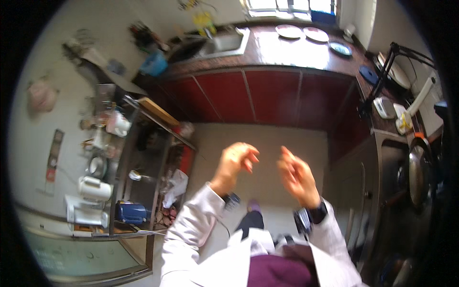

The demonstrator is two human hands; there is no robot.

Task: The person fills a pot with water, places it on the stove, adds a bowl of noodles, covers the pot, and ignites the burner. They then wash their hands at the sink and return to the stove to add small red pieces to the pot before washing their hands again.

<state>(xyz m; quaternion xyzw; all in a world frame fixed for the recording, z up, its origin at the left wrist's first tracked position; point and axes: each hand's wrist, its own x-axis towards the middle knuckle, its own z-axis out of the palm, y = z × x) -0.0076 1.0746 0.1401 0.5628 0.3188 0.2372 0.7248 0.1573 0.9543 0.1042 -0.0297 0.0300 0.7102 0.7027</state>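
Observation:
My left hand (235, 163) is raised over the floor, its fingers curled loosely and apart, with nothing in them. Opposite it, with a gap between, my right hand (296, 172) is also bare, its fingers half bent and slightly blurred. Dark bands with small devices circle both wrists; the right device (303, 219) shows more clearly. Neither hand touches anything. Below them lies the pale tiled floor (265, 143), and one foot in a purple slipper (253, 206) is visible on it.
Ahead runs a granite counter (265, 53) over red cabinets (276, 95), with a sink (226, 43) and several plates (316, 34). Left stands a metal rack (157, 172) holding a blue kettle (132, 212) and a white toaster (95, 188). Right are a kitchen scale (384, 108) and a lidded pan (417, 175).

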